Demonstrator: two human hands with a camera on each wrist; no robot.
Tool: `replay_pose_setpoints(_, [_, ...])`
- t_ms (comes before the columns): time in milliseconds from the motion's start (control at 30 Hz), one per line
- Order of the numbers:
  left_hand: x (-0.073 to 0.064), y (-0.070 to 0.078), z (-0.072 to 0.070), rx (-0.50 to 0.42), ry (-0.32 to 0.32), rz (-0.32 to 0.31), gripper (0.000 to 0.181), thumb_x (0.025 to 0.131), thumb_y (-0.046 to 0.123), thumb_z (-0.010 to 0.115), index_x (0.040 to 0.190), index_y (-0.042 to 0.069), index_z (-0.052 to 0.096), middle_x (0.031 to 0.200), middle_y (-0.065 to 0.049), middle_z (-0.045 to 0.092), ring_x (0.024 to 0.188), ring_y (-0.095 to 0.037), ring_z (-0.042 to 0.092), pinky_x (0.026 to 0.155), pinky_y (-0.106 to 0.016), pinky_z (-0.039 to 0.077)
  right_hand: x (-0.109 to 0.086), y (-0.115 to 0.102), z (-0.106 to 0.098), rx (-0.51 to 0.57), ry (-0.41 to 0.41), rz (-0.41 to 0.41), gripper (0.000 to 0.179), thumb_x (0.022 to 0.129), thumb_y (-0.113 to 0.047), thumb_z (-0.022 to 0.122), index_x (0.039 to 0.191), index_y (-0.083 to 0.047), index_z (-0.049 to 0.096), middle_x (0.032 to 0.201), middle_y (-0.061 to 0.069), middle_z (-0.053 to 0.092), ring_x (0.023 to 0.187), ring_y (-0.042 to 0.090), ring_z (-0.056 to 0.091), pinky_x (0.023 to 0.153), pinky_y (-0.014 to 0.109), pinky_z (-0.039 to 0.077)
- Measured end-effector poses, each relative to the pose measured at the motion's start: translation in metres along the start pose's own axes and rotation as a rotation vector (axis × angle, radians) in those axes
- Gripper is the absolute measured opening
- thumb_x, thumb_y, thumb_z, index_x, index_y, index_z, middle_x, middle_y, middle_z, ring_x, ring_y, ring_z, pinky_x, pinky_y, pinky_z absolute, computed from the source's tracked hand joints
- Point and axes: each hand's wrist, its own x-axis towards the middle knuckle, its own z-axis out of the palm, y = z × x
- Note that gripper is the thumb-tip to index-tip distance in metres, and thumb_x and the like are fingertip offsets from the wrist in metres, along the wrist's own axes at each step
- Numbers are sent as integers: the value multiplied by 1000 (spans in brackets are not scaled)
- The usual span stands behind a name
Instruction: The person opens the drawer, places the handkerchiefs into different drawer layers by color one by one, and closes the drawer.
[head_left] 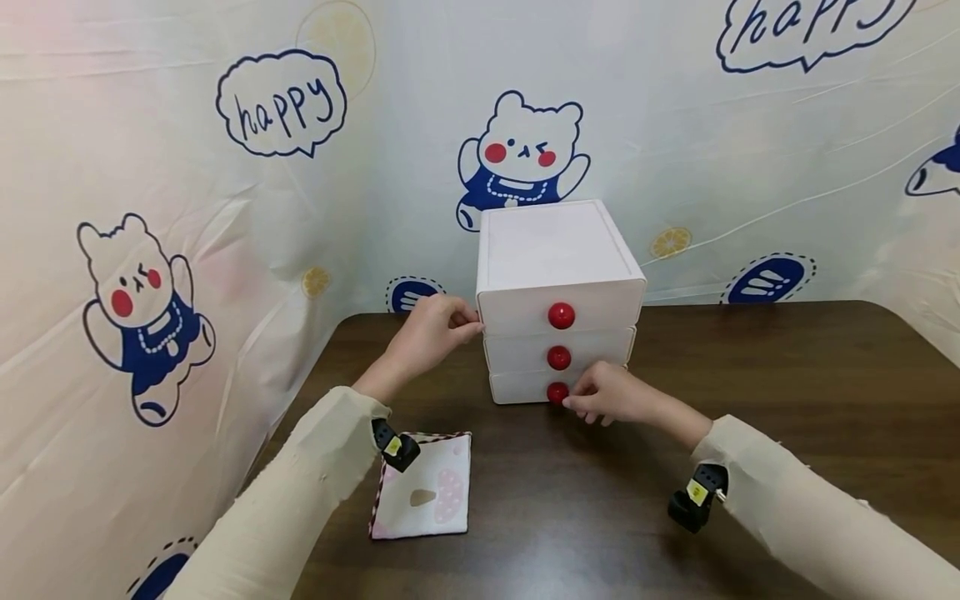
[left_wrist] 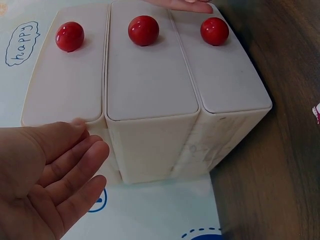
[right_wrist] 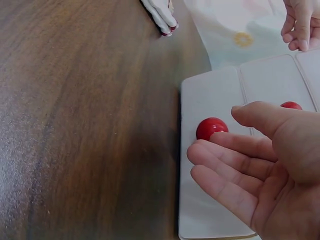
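Note:
A white three-drawer box (head_left: pixel 558 250) stands at the back of the table, each drawer front bearing a round red knob. All three drawers look closed. My left hand (head_left: pixel 435 329) is at the upper left side of the box, its thumb tip right at the edge of the top drawer (left_wrist: pixel 65 85) and its other fingers loosely bent. Beside the bottom drawer's red knob (right_wrist: pixel 211 129) is my right hand (head_left: pixel 611 393). Its index finger overlaps that knob's lower edge in the right wrist view, while the thumb stands apart from the fingers.
A folded white cloth (head_left: pixel 427 492) with a checked border and pink print lies front left on the dark wooden table (head_left: pixel 570 525). Behind the box hangs a pale curtain (head_left: pixel 660 125) with cartoon bears. Small black cameras (head_left: pixel 697 498) are strapped to both wrists.

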Motion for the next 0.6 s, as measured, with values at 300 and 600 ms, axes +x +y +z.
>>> replay_pose_setpoints(300, [-1, 1, -1, 2, 7, 15, 10, 85, 15, 65, 87, 5, 69, 78, -2, 63, 69, -15, 56, 60, -25, 49, 4, 1, 8, 2, 3, 85, 23, 87, -15, 61, 75, 3, 68, 63, 7, 61, 58, 20, 63, 49, 29, 52])
replay_pose_setpoints(600, [-1, 1, -1, 2, 3, 21, 10, 86, 14, 65, 87, 4, 69, 78, -2, 64, 69, -14, 56, 60, -25, 48, 9, -1, 11, 29, 37, 150, 27, 88, -17, 61, 73, 5, 68, 62, 10, 62, 57, 21, 63, 49, 31, 52])
